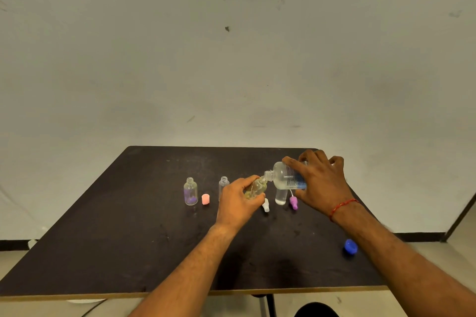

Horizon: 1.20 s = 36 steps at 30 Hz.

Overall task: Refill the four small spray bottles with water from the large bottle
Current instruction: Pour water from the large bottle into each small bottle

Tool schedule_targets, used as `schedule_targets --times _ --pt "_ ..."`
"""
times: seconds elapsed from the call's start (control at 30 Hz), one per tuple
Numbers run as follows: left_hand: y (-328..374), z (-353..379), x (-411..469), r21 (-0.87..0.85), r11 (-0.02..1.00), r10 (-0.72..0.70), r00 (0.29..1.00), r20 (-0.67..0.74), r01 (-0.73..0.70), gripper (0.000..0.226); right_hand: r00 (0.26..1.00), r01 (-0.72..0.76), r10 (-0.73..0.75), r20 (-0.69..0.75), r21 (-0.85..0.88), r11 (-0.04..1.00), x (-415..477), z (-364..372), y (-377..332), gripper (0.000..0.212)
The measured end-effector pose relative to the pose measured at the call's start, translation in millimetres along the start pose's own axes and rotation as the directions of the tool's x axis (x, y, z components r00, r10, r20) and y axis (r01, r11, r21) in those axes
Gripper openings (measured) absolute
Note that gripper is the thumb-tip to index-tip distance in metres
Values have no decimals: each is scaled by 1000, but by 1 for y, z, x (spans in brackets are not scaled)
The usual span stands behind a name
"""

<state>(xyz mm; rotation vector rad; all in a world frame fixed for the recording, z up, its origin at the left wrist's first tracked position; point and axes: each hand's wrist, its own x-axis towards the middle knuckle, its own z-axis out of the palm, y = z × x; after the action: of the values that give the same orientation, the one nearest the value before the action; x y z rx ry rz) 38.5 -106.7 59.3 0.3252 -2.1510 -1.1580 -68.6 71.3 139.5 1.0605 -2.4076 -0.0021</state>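
Dark table: three bottles, pink cap, white sprayer, purple sprayer, blue cap.

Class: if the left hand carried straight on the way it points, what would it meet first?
Most likely the large bottle, its neck tipped at the mouth of the small bottle the left hand grips; depth is unclear from one view.

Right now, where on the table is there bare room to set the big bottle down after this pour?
Bare table lies left of the purple-tinted bottle, and along the far edge behind the row. Crowded: the row from the pink cap to the purple sprayer. The blue cap sits near the right edge.
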Motion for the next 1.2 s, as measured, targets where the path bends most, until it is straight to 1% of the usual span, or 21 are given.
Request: schedule_targets --times 0.83,1.2 --pt "-2 4 -1 -14 1000 5 1000 14 -5 40 1000 14 -14 -11 -8 1000 -1 2 3 77" --pt "-7 7 1 -16 1000 -25 999 34 26 48 1000 4 -4 6 0 1000 -2 3 4 76"
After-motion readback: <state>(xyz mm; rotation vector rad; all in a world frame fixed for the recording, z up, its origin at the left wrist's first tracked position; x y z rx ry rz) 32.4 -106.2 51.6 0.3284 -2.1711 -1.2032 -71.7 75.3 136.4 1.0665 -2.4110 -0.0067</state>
